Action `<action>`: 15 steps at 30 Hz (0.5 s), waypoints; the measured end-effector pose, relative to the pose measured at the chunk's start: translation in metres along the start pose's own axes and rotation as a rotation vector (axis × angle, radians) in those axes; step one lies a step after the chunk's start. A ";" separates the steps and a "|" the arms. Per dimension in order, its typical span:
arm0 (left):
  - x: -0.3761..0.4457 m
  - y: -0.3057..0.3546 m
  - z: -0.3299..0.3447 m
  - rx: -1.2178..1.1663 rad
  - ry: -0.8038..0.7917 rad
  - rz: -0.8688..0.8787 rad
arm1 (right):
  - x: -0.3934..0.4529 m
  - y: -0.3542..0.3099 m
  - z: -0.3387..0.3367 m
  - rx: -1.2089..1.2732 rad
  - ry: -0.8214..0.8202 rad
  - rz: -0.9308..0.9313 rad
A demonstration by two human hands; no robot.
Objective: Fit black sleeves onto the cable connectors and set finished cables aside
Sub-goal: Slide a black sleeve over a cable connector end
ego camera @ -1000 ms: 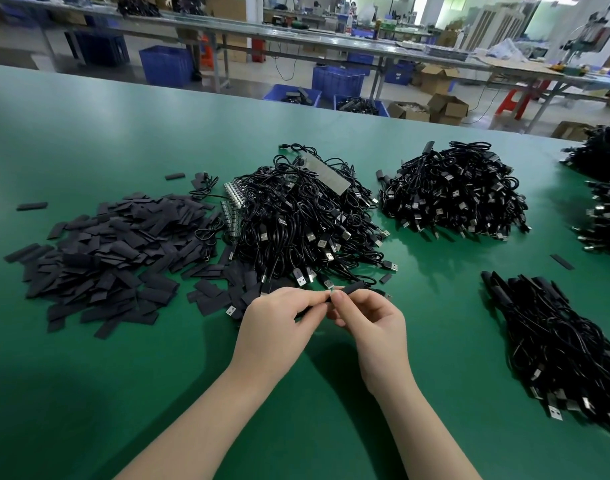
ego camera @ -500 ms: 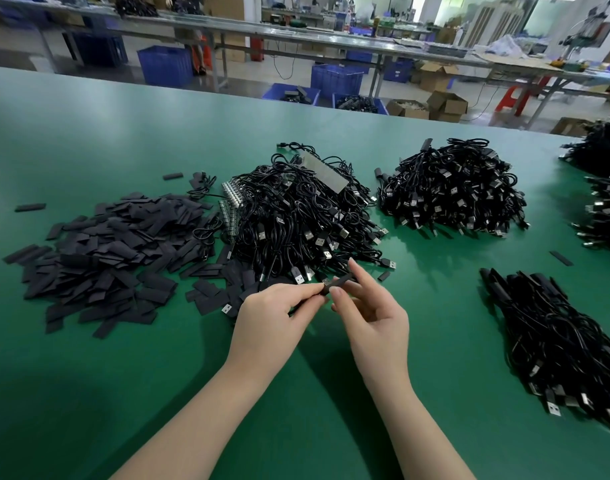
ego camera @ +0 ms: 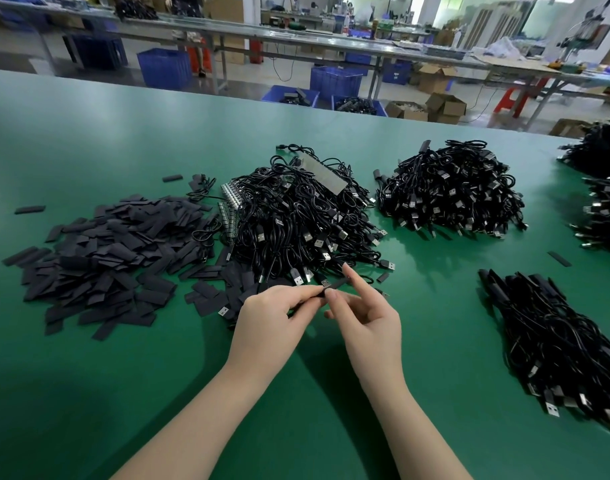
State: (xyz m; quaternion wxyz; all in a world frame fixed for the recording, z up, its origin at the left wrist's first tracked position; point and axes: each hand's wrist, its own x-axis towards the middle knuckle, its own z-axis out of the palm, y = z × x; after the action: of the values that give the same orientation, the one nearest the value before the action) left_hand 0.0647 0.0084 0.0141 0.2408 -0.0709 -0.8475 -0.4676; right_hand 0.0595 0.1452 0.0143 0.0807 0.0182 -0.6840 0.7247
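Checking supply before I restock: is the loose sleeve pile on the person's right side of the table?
No, the loose sleeve pile lies on the left side of the green table.

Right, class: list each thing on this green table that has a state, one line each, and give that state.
Left hand: pinching the thin black cable.
Right hand: pinching the flat black sleeve, forefinger straight.
Thin black cable: held, sleeve at its connector end.
Heap of loose flat black sleeves: lying unused.
Middle heap of black cables with bare metal plugs: tangled.
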 end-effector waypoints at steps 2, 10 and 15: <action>-0.001 0.001 0.001 0.008 -0.010 0.025 | 0.001 0.000 -0.002 0.017 -0.022 0.036; 0.001 -0.005 0.001 0.007 -0.099 -0.065 | 0.003 0.000 -0.003 0.161 -0.036 0.120; 0.002 -0.008 0.001 0.151 -0.221 -0.031 | 0.006 -0.002 -0.009 0.170 0.072 0.105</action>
State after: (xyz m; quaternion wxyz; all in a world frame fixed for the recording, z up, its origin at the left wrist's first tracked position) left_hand 0.0595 0.0051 0.0087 0.1434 -0.0905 -0.9027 -0.3954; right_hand 0.0543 0.1549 0.0170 0.0654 -0.0371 -0.6169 0.7835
